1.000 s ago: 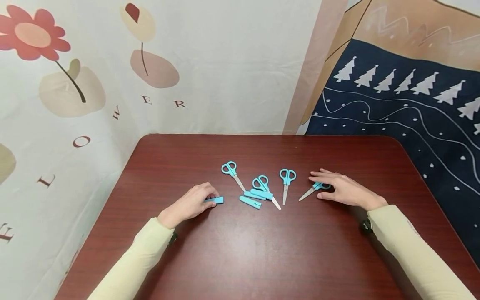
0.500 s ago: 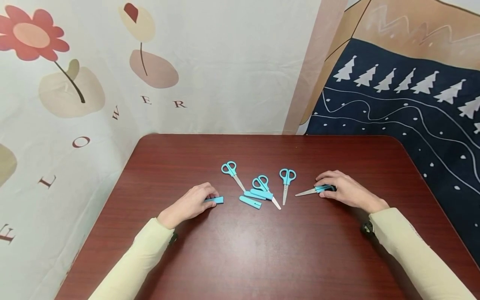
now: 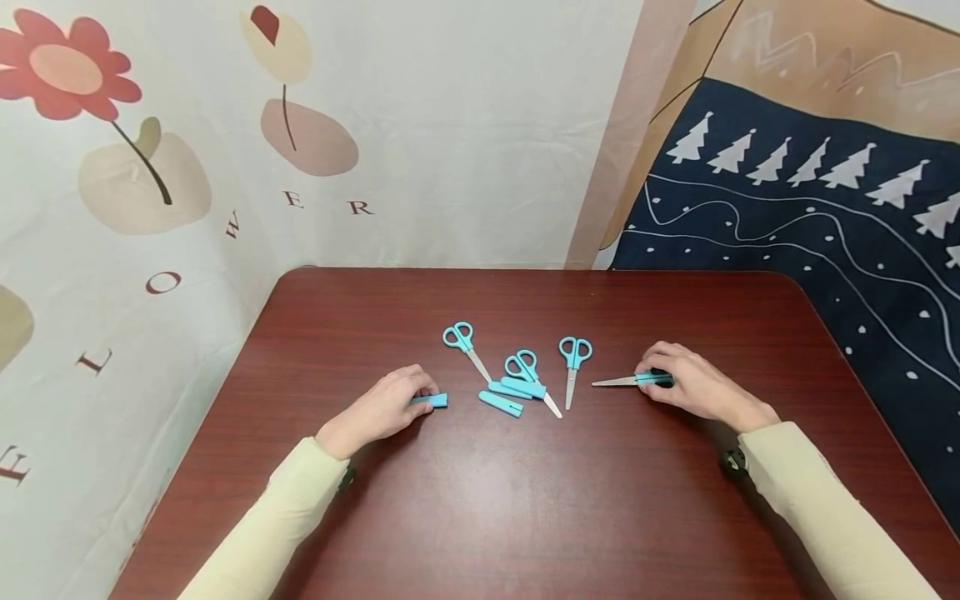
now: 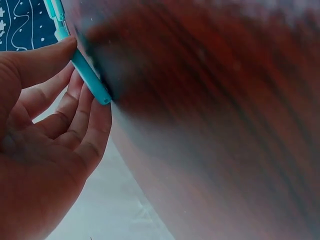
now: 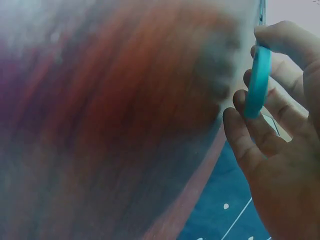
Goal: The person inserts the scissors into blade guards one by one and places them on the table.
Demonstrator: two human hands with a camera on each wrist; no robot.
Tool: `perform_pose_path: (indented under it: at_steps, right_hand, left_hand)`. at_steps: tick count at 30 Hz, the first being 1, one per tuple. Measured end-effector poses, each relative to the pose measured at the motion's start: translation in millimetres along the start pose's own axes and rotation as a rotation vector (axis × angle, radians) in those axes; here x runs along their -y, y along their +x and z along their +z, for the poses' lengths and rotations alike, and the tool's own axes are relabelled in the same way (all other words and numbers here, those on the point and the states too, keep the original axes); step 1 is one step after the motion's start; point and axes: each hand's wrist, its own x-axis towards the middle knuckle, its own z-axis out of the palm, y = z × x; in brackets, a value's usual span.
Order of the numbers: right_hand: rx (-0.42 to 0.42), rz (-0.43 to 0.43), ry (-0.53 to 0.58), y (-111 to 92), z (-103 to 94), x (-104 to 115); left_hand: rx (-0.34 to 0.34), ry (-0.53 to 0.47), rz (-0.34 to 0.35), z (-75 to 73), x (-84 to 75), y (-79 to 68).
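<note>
My left hand (image 3: 381, 410) pinches a turquoise scissors blade cover (image 3: 438, 401) on the left of the table, its end pointing right. In the left wrist view, the thumb and fingers grip this slim cover (image 4: 91, 79). Over on the right, my right hand (image 3: 699, 382) holds a pair of scissors (image 3: 615, 382) by its turquoise handle, blades together and pointing left. The right wrist view shows the handle (image 5: 258, 82) edge-on between thumb and fingers; most of the blade is out of that view. Both hands are well apart.
Between the hands lie three more scissors: one at back left (image 3: 458, 337), one in the middle (image 3: 522, 365) and one at right (image 3: 574, 355). A loose cover (image 3: 500, 404) lies in front; two others overlap near the middle scissors. The reddish-brown table (image 3: 480, 517) meets patterned cloths behind.
My right hand has closed its fingers on the scissors' handle and drawn back slightly to the right; the blade has turned from slanting to nearly level. The left hand has stayed put.
</note>
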Motion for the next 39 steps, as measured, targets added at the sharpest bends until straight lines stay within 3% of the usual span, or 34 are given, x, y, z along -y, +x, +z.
perform_pose_path:
  at_steps: [6,16,29,39]
  right_hand:
    - [-0.021,0.049,0.008,-4.6,-1.7,5.2]
    - [-0.104,0.055,0.003,-9.7,-2.8,19.5]
    - [-0.175,0.033,0.023,-3.8,4.5,44.4]
    - [-0.178,0.037,0.075,0.2,10.5,66.2]
  left_hand:
    - [-0.054,0.016,0.017,0.8,-4.0,-0.7]
    - [-0.097,-0.024,0.005,1.3,-14.5,0.3]
    - [-0.24,-0.056,0.085,6.7,-29.9,5.9]
    - [-0.35,-0.069,0.108,7.0,-48.1,9.5]
